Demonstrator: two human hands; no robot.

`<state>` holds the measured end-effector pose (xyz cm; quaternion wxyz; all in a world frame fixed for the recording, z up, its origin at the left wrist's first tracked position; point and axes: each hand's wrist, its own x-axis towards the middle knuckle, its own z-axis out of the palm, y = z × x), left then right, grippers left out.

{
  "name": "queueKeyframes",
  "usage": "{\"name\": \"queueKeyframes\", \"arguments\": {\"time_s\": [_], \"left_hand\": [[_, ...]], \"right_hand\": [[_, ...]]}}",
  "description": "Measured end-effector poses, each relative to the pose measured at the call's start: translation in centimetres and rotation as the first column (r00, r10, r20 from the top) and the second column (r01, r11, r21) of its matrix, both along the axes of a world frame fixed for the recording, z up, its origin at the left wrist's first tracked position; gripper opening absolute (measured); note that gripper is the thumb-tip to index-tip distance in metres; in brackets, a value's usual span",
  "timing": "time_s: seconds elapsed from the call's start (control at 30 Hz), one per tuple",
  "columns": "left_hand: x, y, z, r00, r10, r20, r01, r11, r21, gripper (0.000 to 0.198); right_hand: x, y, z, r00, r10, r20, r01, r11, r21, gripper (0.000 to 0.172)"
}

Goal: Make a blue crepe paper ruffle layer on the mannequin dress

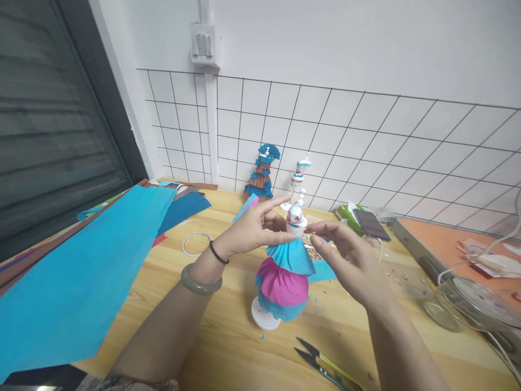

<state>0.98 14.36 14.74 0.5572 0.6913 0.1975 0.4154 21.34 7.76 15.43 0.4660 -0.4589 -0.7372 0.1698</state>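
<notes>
A small doll-like figure [284,288] stands on a white round base [265,315], dressed in tiers of blue and magenta crepe paper. White rounded pieces with red and blue markings form its top [296,214]. My left hand [254,225] curves round the top from the left, its thumb against the white band just above the upper blue skirt [291,255]. My right hand [345,252] is at the figure's right side, fingers bent, with thumb and index fingertips slightly apart close to the band. Scissors-like thread snips [321,361] lie in front with blades apart.
Long blue crepe paper [89,260] covers the left side. Behind stand a brown-and-blue paper figure [261,176] and a bare white figure [299,176]. A tape roll [194,244], a phone [371,224] and an orange-lined tray [451,239] surround the work. Wire grid backs the table.
</notes>
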Motion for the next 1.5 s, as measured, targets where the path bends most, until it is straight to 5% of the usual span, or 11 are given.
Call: {"name": "queueKeyframes", "arguments": {"time_s": [0.13,0.47,1.5], "left_hand": [[-0.1,-0.2,0.2,0.998,-0.03,-0.06,0.034,0.997,0.066,0.079],[0.2,0.1,-0.3,0.991,-0.077,-0.112,0.086,0.993,0.085,0.073],[0.2,0.2,-0.8,0.982,-0.108,-0.155,0.116,0.992,0.041,0.067]], "right_hand": [[0.6,0.7,-0.4,0.989,0.14,0.047,-0.127,0.967,-0.219,0.026],[0.2,0.6,0.1,0.988,0.144,0.059,-0.115,0.931,-0.347,0.037],[-1.4,-0.2,0.6,0.989,-0.012,0.15,0.06,0.946,-0.319,0.027]]}}
